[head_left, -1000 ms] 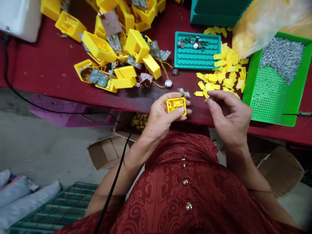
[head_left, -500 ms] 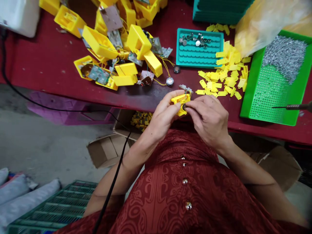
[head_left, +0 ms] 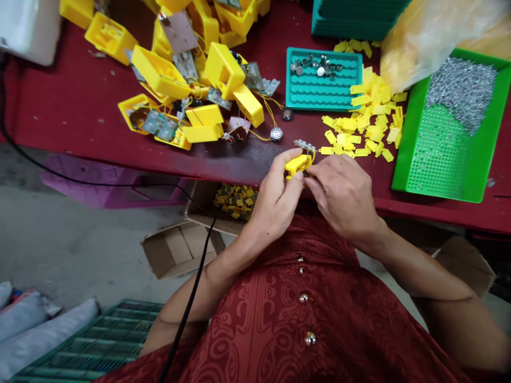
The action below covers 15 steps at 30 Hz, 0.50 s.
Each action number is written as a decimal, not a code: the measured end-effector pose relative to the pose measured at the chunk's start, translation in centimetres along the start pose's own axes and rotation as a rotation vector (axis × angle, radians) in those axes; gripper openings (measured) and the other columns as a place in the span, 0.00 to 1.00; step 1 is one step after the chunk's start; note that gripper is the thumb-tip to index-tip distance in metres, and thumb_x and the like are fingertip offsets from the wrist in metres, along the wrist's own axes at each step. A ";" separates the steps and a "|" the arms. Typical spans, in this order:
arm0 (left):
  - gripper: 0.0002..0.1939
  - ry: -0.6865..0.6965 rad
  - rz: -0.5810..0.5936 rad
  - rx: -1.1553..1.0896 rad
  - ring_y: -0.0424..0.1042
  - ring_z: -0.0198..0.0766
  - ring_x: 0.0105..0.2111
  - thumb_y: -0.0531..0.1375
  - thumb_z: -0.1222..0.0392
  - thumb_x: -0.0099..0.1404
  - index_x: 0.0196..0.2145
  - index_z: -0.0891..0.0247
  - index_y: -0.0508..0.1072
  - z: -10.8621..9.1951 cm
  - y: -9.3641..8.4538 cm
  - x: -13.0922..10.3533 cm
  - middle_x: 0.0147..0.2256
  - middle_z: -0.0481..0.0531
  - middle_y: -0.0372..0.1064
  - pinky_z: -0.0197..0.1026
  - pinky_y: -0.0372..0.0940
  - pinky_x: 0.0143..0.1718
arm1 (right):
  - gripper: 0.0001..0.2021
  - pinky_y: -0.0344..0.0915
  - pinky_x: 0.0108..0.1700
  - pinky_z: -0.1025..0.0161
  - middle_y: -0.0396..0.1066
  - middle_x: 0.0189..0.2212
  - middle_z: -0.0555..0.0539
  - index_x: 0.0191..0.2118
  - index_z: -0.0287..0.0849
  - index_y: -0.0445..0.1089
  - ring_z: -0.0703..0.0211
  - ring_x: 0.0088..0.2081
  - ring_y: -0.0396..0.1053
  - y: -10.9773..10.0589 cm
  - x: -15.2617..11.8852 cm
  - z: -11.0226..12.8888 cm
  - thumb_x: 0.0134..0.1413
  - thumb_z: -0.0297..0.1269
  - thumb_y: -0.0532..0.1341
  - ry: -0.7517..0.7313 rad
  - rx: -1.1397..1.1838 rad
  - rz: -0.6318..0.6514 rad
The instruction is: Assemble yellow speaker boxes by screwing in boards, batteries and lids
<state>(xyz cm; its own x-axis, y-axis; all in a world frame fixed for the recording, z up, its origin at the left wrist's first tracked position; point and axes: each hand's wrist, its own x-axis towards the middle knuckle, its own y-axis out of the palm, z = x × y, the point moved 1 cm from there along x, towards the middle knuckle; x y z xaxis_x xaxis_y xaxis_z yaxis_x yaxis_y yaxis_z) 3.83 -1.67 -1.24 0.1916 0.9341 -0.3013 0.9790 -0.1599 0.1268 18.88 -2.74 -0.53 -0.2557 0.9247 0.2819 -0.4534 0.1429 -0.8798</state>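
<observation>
My left hand (head_left: 279, 197) is closed around a small yellow plastic casing (head_left: 297, 164) at the table's front edge. Thin wires run from the casing to a small circuit board (head_left: 304, 145) that sticks out above it. Against the casing's right side, my right hand (head_left: 343, 186) has its thumb and forefinger pinched together; what lies between the fingertips is hidden. Just beyond the hands are a round metal disc (head_left: 275, 133) on yellow wires and a dark round part (head_left: 287, 114).
Yellow housings (head_left: 159, 72) with circuit boards are heaped at the back left. A teal tray (head_left: 323, 93) holds small metal discs. Loose yellow tabs (head_left: 351, 125) lie beside a green basket (head_left: 439, 181) of screws. Below the table's edge stands a cardboard box (head_left: 199, 207) of yellow pieces.
The casing has turned in my left hand, showing more of a solid yellow face. The dark round piece at my right fingertips is now out of sight. The screwdriver tip has left the basket.
</observation>
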 end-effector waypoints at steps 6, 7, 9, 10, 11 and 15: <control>0.17 0.068 -0.008 0.043 0.72 0.49 0.60 0.60 0.56 0.73 0.57 0.61 0.72 0.5 -0.2 0.5 0.60 0.58 0.73 0.54 0.63 0.68 | 0.12 0.66 0.44 0.55 0.76 0.35 0.43 0.36 0.41 0.76 0.54 0.38 0.70 -0.1 0.6 -0.6 0.71 0.31 0.57 -0.046 0.047 0.001; 0.18 0.088 0.001 0.065 0.72 0.49 0.60 0.59 0.56 0.73 0.58 0.61 0.72 0.7 -0.3 0.6 0.60 0.59 0.73 0.54 0.64 0.67 | 0.12 0.67 0.45 0.55 0.76 0.35 0.43 0.35 0.41 0.76 0.54 0.38 0.70 -0.1 0.7 -0.6 0.71 0.31 0.57 -0.042 0.035 0.003; 0.18 0.138 0.016 0.121 0.73 0.49 0.60 0.58 0.56 0.74 0.59 0.61 0.70 1.1 -0.4 0.9 0.60 0.60 0.73 0.55 0.65 0.66 | 0.12 0.67 0.45 0.55 0.75 0.35 0.44 0.35 0.41 0.75 0.54 0.38 0.69 -0.1 0.7 -0.6 0.71 0.30 0.58 -0.044 0.009 0.007; 0.18 0.160 0.019 0.153 0.73 0.49 0.59 0.57 0.56 0.74 0.59 0.61 0.70 1.3 -0.4 1.0 0.60 0.61 0.73 0.55 0.66 0.65 | 0.12 0.66 0.45 0.55 0.75 0.35 0.44 0.35 0.41 0.75 0.54 0.38 0.69 -0.1 0.7 -0.6 0.70 0.29 0.58 -0.049 -0.006 0.011; 0.18 0.180 0.016 0.186 0.74 0.49 0.59 0.56 0.56 0.75 0.59 0.62 0.69 1.4 -0.4 1.0 0.60 0.61 0.73 0.55 0.67 0.65 | 0.12 0.66 0.44 0.55 0.75 0.35 0.44 0.35 0.41 0.74 0.54 0.38 0.69 -0.1 0.7 -0.5 0.70 0.29 0.57 -0.056 -0.024 0.015; 0.18 0.267 0.004 0.309 0.75 0.48 0.57 0.55 0.58 0.76 0.60 0.61 0.69 1.3 -0.2 1.0 0.59 0.60 0.75 0.54 0.68 0.63 | 0.12 0.64 0.42 0.55 0.74 0.34 0.42 0.36 0.40 0.74 0.52 0.37 0.67 0.1 0.6 -0.3 0.70 0.27 0.54 -0.068 -0.128 0.004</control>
<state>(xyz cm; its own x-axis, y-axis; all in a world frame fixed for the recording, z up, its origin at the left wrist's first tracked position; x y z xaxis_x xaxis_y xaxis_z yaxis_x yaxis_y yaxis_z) 3.88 -1.15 -2.75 0.2100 0.9769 -0.0406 0.9610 -0.2139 -0.1753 18.93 -2.05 -0.51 -0.3166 0.8999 0.2999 -0.3410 0.1870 -0.9213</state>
